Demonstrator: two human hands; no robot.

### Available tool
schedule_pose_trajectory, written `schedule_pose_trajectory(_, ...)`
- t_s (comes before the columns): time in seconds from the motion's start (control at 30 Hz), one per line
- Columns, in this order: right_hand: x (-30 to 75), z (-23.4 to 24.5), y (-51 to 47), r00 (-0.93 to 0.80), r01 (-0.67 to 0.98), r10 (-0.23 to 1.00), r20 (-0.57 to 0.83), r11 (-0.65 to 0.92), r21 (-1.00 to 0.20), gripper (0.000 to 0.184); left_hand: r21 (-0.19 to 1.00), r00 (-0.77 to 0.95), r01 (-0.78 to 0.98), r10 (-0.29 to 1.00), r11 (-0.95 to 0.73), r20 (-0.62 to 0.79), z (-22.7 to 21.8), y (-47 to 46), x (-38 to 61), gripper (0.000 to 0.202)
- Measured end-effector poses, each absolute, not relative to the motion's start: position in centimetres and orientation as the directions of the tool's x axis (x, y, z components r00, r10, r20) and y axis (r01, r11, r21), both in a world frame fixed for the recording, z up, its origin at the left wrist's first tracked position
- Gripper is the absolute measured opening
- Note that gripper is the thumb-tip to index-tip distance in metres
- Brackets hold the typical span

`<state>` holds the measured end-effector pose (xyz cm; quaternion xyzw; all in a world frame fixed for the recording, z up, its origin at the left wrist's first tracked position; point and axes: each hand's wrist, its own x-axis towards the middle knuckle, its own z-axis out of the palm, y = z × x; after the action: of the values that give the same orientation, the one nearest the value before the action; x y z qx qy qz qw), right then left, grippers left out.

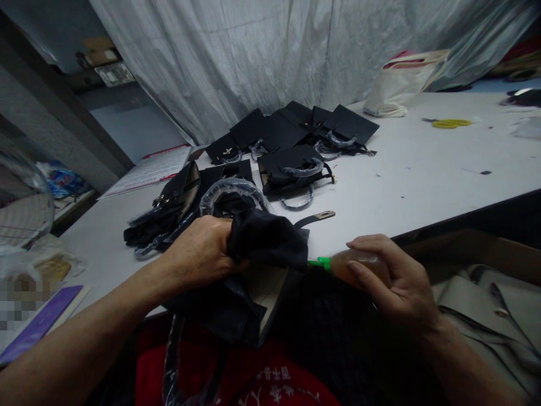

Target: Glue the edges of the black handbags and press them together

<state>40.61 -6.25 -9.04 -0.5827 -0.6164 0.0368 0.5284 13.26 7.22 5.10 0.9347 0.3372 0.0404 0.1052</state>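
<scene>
At the centre of the frame, the left hand (211, 242) has its fingers clamped on the bunched black fabric (268, 237) of a handbag (215, 313) whose beige-lined mouth gapes at lower centre; at centre right, the right hand (397, 282) wraps its fingers around an amber-coloured squeeze bottle (372, 261), its green nozzle (322, 263) pointing left at the fabric's edge. More black handbags (276, 132) lie on the white table (443, 158) at upper centre; yellow scissors (451, 123) lie at upper right

bags (287, 131) lie near the tabletop's (422, 163) back edge, left of a sack (399, 87) and scissors (443, 122); by the front edge, a bottle (359, 267) is right of the nearest bag (211, 307).
</scene>
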Motion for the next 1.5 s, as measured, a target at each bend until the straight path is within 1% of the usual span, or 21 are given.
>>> schedule_pose_trajectory(0.07, 40.5, -9.1, -6.4, 0.252, 0.668, 0.742, 0.621, 0.331, -0.667, 0.025, 0.219, 0.776, 0.615, 0.631, -0.758, 0.005, 5.0, 7.2, 13.1, 0.011)
schedule_pose_trajectory(0.13, 40.5, -9.2, -6.6, 0.227, 0.67, 0.755, 0.615, 0.338, -0.661, 0.025, 0.214, 0.776, 0.615, 0.63, -0.759, 0.003, 4.9, 7.1, 13.0, 0.01)
schedule_pose_trajectory(0.2, 40.6, -9.3, -6.6, 0.201, 0.7, 0.754, 0.625, 0.336, -0.63, 0.026, 0.217, 0.775, 0.616, 0.632, -0.757, 0.001, 4.8, 6.9, 13.0, 0.008)
schedule_pose_trajectory(0.3, 40.6, -9.3, -6.6, 0.236, 0.733, 0.713, 0.66, 0.316, -0.603, 0.027, 0.232, 0.77, 0.62, 0.638, -0.75, 0.004, 4.8, 6.7, 13.1, 0.007)
schedule_pose_trajectory(0.47, 40.1, -8.8, -6.9, 0.221, 0.698, 0.746, 0.628, 0.328, -0.636, 0.027, 0.225, 0.755, 0.638, 0.655, -0.737, 0.006, 4.9, 6.5, 13.1, 0.009)
schedule_pose_trajectory(0.53, 39.9, -8.5, -7.1, 0.218, 0.688, 0.775, 0.593, 0.309, -0.656, 0.023, 0.227, 0.755, 0.639, 0.656, -0.735, 0.002, 4.8, 6.5, 13.0, 0.009)
schedule_pose_trajectory(0.63, 39.7, -7.9, -7.5, 0.224, 0.635, 0.835, 0.503, 0.266, -0.725, 0.016, 0.242, 0.759, 0.633, 0.651, -0.735, -0.01, 4.5, 6.6, 12.8, 0.007)
schedule_pose_trajectory(0.8, 39.8, -7.5, -7.6, 0.285, 0.64, 0.851, 0.442, 0.174, -0.748, 0.016, 0.266, 0.757, 0.627, 0.653, -0.733, 0.015, 4.1, 6.6, 12.4, 0.006)
schedule_pose_trajectory(0.9, 39.7, -7.5, -7.5, 0.251, 0.59, 0.883, 0.397, 0.186, -0.786, 0.016, 0.284, 0.772, 0.606, 0.636, -0.743, 0.017, 4.1, 6.6, 12.3, 0.005)
schedule_pose_trajectory(1.07, 39.3, -7.4, -7.5, 0.302, 0.627, 0.856, 0.42, 0.154, -0.763, 0.015, 0.274, 0.777, 0.6, 0.629, -0.752, 0.023, 4.1, 6.6, 12.2, 0.007)
schedule_pose_trajectory(1.13, 39.1, -7.5, -7.7, 0.289, 0.596, 0.872, 0.396, 0.16, -0.787, 0.016, 0.271, 0.782, 0.597, 0.623, -0.755, 0.013, 4.0, 6.6, 12.1, 0.008)
schedule_pose_trajectory(1.2, 39.0, -7.7, -8.0, 0.274, 0.528, 0.888, 0.369, 0.181, -0.829, 0.018, 0.274, 0.788, 0.593, 0.615, -0.757, -0.004, 4.0, 6.7, 12.1, 0.008)
schedule_pose_trajectory(1.23, 39.0, -7.8, -8.2, 0.282, 0.5, 0.888, 0.363, 0.187, -0.845, 0.019, 0.274, 0.788, 0.595, 0.615, -0.756, -0.014, 4.1, 6.7, 12.2, 0.008)
schedule_pose_trajectory(1.3, 39.1, -8.0, -8.6, 0.351, 0.473, 0.867, 0.353, 0.161, -0.866, 0.02, 0.266, 0.784, 0.606, 0.62, -0.75, -0.037, 4.3, 6.9, 12.5, 0.007)
schedule_pose_trajectory(1.43, 39.0, -8.0, -9.4, 0.566, 0.457, 0.742, 0.36, 0.082, -0.886, 0.022, 0.213, 0.786, 0.615, 0.61, -0.759, -0.099, 5.5, 7.3, 13.7, 0.007)
schedule_pose_trajectory(1.5, 38.6, -7.8, -9.5, 0.596, 0.448, 0.703, 0.387, 0.109, -0.887, 0.022, 0.183, 0.791, 0.611, 0.601, -0.77, -0.116, 6.3, 7.5, 14.4, 0.008)
